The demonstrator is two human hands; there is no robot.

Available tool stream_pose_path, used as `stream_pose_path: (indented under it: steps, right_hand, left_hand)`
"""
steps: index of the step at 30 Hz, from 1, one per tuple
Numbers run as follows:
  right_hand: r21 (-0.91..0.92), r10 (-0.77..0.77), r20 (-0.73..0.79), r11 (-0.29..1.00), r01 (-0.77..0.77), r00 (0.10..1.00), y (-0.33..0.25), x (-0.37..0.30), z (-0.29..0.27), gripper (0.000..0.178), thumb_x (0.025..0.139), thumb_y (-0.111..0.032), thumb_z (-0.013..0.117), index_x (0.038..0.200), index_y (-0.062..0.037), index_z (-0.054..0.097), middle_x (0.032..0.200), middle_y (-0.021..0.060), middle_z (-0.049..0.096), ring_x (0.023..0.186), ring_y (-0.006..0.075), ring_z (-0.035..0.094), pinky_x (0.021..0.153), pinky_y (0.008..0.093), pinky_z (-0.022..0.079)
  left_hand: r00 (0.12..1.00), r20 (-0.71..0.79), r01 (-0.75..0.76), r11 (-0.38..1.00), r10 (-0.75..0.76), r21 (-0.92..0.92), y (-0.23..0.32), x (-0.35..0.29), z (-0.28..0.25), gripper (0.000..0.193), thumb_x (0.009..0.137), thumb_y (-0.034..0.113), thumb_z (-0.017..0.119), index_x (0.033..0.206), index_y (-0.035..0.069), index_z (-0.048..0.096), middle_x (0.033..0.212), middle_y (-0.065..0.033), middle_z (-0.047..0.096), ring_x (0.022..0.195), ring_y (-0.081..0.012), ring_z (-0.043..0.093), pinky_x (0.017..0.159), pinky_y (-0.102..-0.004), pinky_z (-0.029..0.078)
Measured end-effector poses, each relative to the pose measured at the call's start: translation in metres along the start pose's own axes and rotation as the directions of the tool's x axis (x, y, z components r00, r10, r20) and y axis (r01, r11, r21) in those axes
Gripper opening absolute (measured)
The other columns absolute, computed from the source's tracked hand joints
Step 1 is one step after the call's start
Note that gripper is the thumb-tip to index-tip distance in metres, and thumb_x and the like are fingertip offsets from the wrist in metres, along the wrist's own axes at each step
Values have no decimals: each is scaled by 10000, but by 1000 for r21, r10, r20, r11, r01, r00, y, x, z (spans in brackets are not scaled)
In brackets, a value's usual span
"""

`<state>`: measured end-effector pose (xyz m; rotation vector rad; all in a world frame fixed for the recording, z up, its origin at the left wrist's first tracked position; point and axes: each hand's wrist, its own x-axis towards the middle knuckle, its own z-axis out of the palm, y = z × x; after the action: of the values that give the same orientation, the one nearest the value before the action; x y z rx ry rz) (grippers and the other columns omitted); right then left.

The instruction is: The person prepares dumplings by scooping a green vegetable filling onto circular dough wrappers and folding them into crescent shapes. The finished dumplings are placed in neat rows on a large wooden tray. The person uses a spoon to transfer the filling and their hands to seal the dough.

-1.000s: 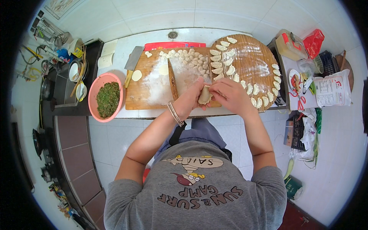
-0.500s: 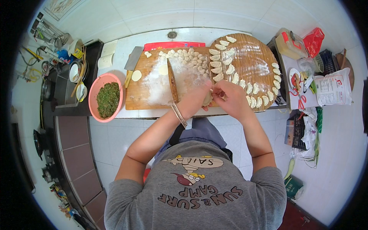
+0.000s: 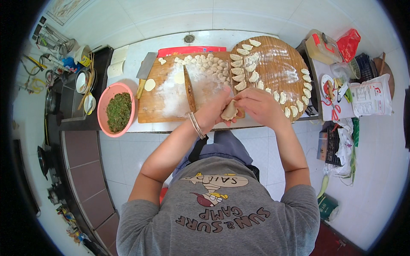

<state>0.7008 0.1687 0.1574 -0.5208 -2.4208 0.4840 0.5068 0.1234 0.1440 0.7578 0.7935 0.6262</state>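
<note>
A half-moon dumpling (image 3: 229,111) lies cradled in my left hand (image 3: 215,112), above the near right edge of the wooden board (image 3: 149,109). My right hand (image 3: 259,105) pinches its upper edge, with the fingertips partly hidden. Left of my hands, a rolling pin (image 3: 189,88) rests across the floured board. One round dough wrapper (image 3: 180,77) lies beside the pin and another wrapper (image 3: 150,85) at the board's left. Several small dough pieces (image 3: 213,66) are gathered at the back right of the board. Finished dumplings (image 3: 238,71) sit in rows on the round wooden tray (image 3: 277,59).
A pink bowl (image 3: 101,112) of green filling stands left of the board. Near it a cleaver (image 3: 147,65) lies partly on the board's edge. Red packaging (image 3: 192,50) is behind the board. Red scissors (image 3: 335,112) and a white sack (image 3: 372,96) are on the right.
My right hand's fingers have shifted along the dumpling's edge, and more of the dumpling now shows in my left palm. The boards and other items stay as they were.
</note>
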Motion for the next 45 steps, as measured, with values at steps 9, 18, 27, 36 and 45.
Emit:
stream_pose_path:
  steps: [9,18,27,36,45]
  right_hand:
    - [-93,37,-10,995,-38,999,6,-6,5,206,660,-58,660,856,-62,596,825,50,577,738,229,589,624,323,483]
    - [86,450,2,890,-448,893,25,-35,14,245,753,-72,647,987,-36,582,887,94,610,774,230,632,622,329,502]
    - [211,842,65,513,-832,536,81,-76,32,359,810,-194,664,1101,0,584,825,144,666,687,243,673,621,323,521]
    - [449,897,76,360,-818,436,135,-128,-3,273,766,-63,682,1012,33,613,818,83,662,744,141,640,659,256,504]
    - [-122,910,-106,388,-914,401,219,-187,-42,258,656,-57,690,903,-10,635,837,195,641,823,355,619,728,402,488]
  left_hand:
    - [997,-54,64,997,-62,40,-10,23,-1,719,915,654,215,1111,48,550,972,-59,613,779,-126,583,652,-250,459]
    - [992,-106,71,997,-73,-22,-28,68,1,690,923,635,220,1116,55,541,922,-45,612,757,-123,578,626,-247,457]
    - [961,-167,219,976,-219,-19,-46,143,17,578,941,586,269,1095,105,551,837,-25,609,725,-118,569,593,-251,437]
    - [958,-174,215,972,-228,-90,-66,201,54,576,938,544,350,1220,56,470,1029,-98,578,808,-174,579,696,-302,500]
    - [916,-238,309,947,-322,-91,-93,200,27,618,932,521,370,1345,62,390,1173,-145,539,878,-190,571,724,-309,489]
